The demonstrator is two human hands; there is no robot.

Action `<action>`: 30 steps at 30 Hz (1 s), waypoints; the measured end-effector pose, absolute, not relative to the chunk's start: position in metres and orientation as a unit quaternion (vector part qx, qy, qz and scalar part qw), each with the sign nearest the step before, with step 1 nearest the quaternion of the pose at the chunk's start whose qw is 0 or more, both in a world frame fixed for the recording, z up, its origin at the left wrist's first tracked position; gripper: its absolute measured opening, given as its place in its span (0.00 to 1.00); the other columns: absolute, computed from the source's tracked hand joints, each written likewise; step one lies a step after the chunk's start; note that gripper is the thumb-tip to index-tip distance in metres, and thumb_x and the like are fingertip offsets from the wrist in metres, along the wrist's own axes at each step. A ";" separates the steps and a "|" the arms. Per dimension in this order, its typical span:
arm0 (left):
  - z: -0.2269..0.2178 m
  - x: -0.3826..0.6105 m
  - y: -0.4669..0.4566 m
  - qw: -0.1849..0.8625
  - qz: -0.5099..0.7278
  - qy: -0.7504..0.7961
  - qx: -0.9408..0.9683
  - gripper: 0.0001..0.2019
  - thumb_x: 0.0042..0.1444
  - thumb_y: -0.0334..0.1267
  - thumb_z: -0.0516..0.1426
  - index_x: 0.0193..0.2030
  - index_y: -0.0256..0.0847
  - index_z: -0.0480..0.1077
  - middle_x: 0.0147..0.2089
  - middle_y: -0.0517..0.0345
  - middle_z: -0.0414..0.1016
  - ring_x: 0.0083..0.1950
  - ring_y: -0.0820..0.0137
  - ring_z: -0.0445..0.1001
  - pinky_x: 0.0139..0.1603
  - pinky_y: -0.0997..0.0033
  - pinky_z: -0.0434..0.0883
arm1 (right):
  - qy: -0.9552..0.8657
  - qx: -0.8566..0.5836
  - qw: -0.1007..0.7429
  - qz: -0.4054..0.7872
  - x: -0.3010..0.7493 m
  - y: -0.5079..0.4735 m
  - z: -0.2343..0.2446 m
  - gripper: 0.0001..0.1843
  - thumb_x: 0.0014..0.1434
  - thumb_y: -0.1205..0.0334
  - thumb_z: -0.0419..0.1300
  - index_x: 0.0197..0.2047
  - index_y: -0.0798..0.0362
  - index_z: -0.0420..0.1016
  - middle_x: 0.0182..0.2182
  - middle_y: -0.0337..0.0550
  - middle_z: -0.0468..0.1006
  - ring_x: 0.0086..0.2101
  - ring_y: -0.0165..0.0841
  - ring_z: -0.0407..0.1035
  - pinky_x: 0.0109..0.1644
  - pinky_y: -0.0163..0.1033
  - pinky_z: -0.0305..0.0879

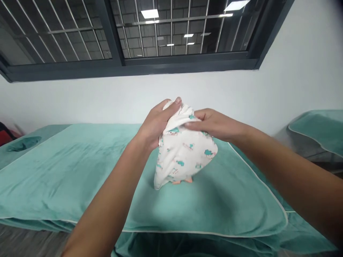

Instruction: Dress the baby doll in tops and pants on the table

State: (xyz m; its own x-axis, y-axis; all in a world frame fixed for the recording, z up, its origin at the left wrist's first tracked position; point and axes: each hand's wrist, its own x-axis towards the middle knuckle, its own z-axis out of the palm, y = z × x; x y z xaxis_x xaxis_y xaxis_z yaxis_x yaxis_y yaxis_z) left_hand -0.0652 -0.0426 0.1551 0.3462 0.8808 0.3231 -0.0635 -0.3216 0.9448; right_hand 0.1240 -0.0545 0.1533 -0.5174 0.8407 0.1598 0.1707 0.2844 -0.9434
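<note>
Head view, the only one. Left hand (155, 125) comes up from the lower left, forearm crossing the frame. Its grip is closed on the top of the cloth (184, 157): fingers curled round the bunched upper edge, thumb tip pressed on the very top. Right hand (214, 125) comes in from the right and touches the cloth's top right side. Its fingers lie flat across a fold, index finger along the white hem. The thumb is hidden behind the cloth, so I cannot tell if this grip is closed on it or only resting.

The cloth is white with small teal and pink prints. It is held up between the two hands, bunched at the top and hanging down in a rounded bundle. It sits mid-frame over the middle of the bed (80, 171); its lower edge is at or just above the cover, contact unclear. A small pink bit (184, 181) shows under the bottom edge; cannot tell what it is.

The bed has a teal cover (241, 200) with white piping, slightly creased. A second bed (321, 132) with the same teal cover is at the far right, well apart. A red thing (4, 134) is at the far left edge, blurred. A white wall (294, 71) is behind, with a dark-framed barred window (160, 32) above and ceiling lights reflected in the glass.
</note>
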 end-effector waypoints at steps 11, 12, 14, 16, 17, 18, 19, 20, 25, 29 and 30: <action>0.131 -0.080 -0.035 0.635 0.367 0.234 0.638 0.19 0.50 0.44 0.66 0.46 0.37 0.74 0.40 0.50 0.79 0.41 0.63 0.77 0.41 0.66 0.72 | -0.622 -0.345 0.472 0.521 0.117 -0.045 0.135 0.22 0.55 0.37 0.62 0.32 0.49 0.75 0.26 0.40 0.77 0.26 0.33 0.71 0.28 0.38 0.68; 0.128 -0.078 -0.034 0.640 0.388 0.226 0.624 0.18 0.52 0.45 0.65 0.46 0.38 0.73 0.40 0.51 0.78 0.41 0.63 0.77 0.40 0.67 0.72 | -0.639 -0.341 0.432 0.537 0.118 -0.046 0.133 0.23 0.53 0.37 0.63 0.34 0.50 0.77 0.27 0.41 0.78 0.27 0.34 0.72 0.29 0.38 0.69; 0.123 -0.074 -0.032 0.653 0.410 0.214 0.600 0.17 0.53 0.45 0.64 0.46 0.39 0.72 0.39 0.52 0.78 0.40 0.65 0.77 0.38 0.68 0.71 | -0.674 -0.338 0.333 0.566 0.120 -0.046 0.128 0.25 0.48 0.39 0.68 0.37 0.53 0.79 0.30 0.43 0.80 0.29 0.35 0.74 0.31 0.38 0.70; 0.119 -0.070 -0.031 0.662 0.418 0.214 0.585 0.17 0.53 0.46 0.64 0.46 0.39 0.71 0.39 0.53 0.78 0.40 0.65 0.77 0.37 0.69 0.71 | -0.686 -0.345 0.279 0.577 0.119 -0.046 0.123 0.24 0.45 0.45 0.72 0.37 0.55 0.80 0.32 0.45 0.81 0.31 0.35 0.75 0.34 0.37 0.71; 0.116 -0.068 -0.031 0.663 0.421 0.216 0.580 0.18 0.53 0.47 0.64 0.46 0.39 0.71 0.38 0.53 0.78 0.40 0.64 0.77 0.38 0.69 0.71 | -0.680 -0.351 0.286 0.577 0.118 -0.045 0.120 0.22 0.46 0.47 0.72 0.37 0.55 0.79 0.33 0.45 0.81 0.32 0.35 0.75 0.34 0.37 0.71; 0.114 -0.067 -0.030 0.664 0.420 0.218 0.578 0.19 0.54 0.49 0.63 0.47 0.39 0.71 0.39 0.52 0.78 0.40 0.64 0.78 0.38 0.68 0.71 | -0.667 -0.357 0.315 0.574 0.116 -0.043 0.117 0.21 0.47 0.48 0.72 0.37 0.55 0.79 0.33 0.45 0.82 0.32 0.35 0.75 0.35 0.37 0.71; 0.111 -0.067 -0.030 0.665 0.415 0.222 0.579 0.21 0.54 0.50 0.63 0.48 0.39 0.71 0.39 0.52 0.78 0.41 0.63 0.78 0.39 0.67 0.72 | -0.647 -0.358 0.358 0.570 0.114 -0.041 0.114 0.21 0.48 0.47 0.71 0.37 0.55 0.79 0.33 0.45 0.82 0.32 0.35 0.75 0.35 0.37 0.71; 0.109 -0.067 -0.030 0.668 0.404 0.226 0.583 0.22 0.53 0.51 0.63 0.49 0.38 0.71 0.39 0.51 0.79 0.41 0.62 0.78 0.40 0.67 0.72 | -0.624 -0.357 0.404 0.566 0.111 -0.039 0.111 0.21 0.49 0.46 0.70 0.39 0.54 0.78 0.33 0.45 0.81 0.33 0.35 0.75 0.35 0.38 0.71; 0.099 -0.077 -0.026 0.686 0.305 0.226 0.620 0.25 0.47 0.46 0.68 0.50 0.37 0.73 0.41 0.48 0.80 0.41 0.61 0.78 0.44 0.63 0.72 | -0.566 -0.341 0.508 0.552 0.102 -0.032 0.100 0.28 0.54 0.36 0.62 0.45 0.51 0.75 0.33 0.45 0.81 0.34 0.38 0.76 0.37 0.41 0.72; 0.096 -0.080 -0.020 0.683 0.354 0.229 0.597 0.24 0.46 0.40 0.69 0.51 0.37 0.74 0.44 0.48 0.80 0.44 0.60 0.79 0.48 0.62 0.72 | -0.582 -0.345 0.469 0.568 0.105 -0.034 0.096 0.30 0.55 0.35 0.60 0.46 0.52 0.76 0.32 0.46 0.81 0.33 0.38 0.75 0.35 0.40 0.72; 0.096 -0.079 -0.018 0.684 0.382 0.224 0.580 0.23 0.47 0.41 0.68 0.51 0.37 0.74 0.43 0.48 0.81 0.45 0.59 0.79 0.48 0.62 0.72 | -0.594 -0.343 0.441 0.579 0.106 -0.035 0.095 0.28 0.54 0.36 0.62 0.45 0.53 0.76 0.33 0.46 0.81 0.33 0.37 0.75 0.35 0.39 0.72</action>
State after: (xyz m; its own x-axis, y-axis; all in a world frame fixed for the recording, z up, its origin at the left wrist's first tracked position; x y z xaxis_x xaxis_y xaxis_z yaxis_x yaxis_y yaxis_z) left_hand -0.0791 -0.0182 0.0957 0.6088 0.7814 0.1370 -0.2621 0.0351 0.9644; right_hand 0.1063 -0.0355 0.0949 -0.3755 0.9180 0.1274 -0.1038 0.0950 -0.9901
